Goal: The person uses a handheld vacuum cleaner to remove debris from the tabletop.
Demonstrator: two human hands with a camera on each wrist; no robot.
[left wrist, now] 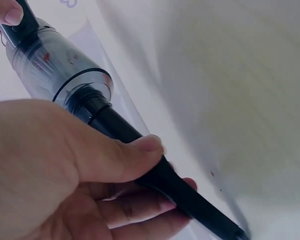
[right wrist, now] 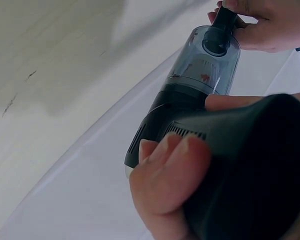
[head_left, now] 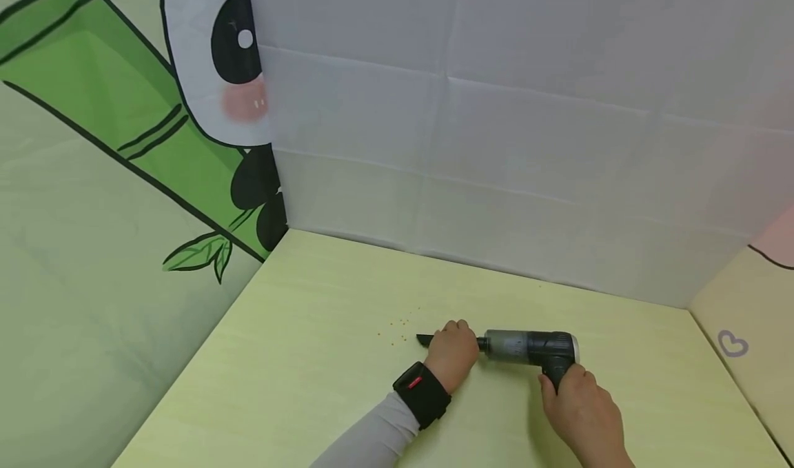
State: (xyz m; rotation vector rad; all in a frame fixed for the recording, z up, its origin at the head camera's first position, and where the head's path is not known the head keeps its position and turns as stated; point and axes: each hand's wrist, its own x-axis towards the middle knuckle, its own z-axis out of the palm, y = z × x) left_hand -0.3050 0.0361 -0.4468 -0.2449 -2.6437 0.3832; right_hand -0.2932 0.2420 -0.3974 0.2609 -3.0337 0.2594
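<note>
A black handheld vacuum cleaner (head_left: pixel 509 347) with a clear dust cup (left wrist: pixel 65 70) lies level above the table, its narrow nozzle (head_left: pixel 424 340) pointing left. My right hand (head_left: pixel 586 409) grips its handle; in the right wrist view the fingers (right wrist: pixel 175 175) curl round it. Farther left, my left hand (head_left: pixel 453 354) holds the nozzle tube, and the left wrist view shows the thumb (left wrist: pixel 147 145) on one side with fingers beneath. Reddish bits (right wrist: pixel 205 77) show inside the cup. Several small orange crumbs (head_left: pixel 402 322) lie on the table just left of the nozzle tip.
The pale yellow table (head_left: pixel 298 385) meets a whitish cloth wall (head_left: pixel 496 144) at the back. On the left stands a printed cloth (head_left: pixel 74 282) with green bamboo and a panda face. Another printed cloth (head_left: pixel 757 323) borders the right edge. A black band (head_left: pixel 423 394) circles my left wrist.
</note>
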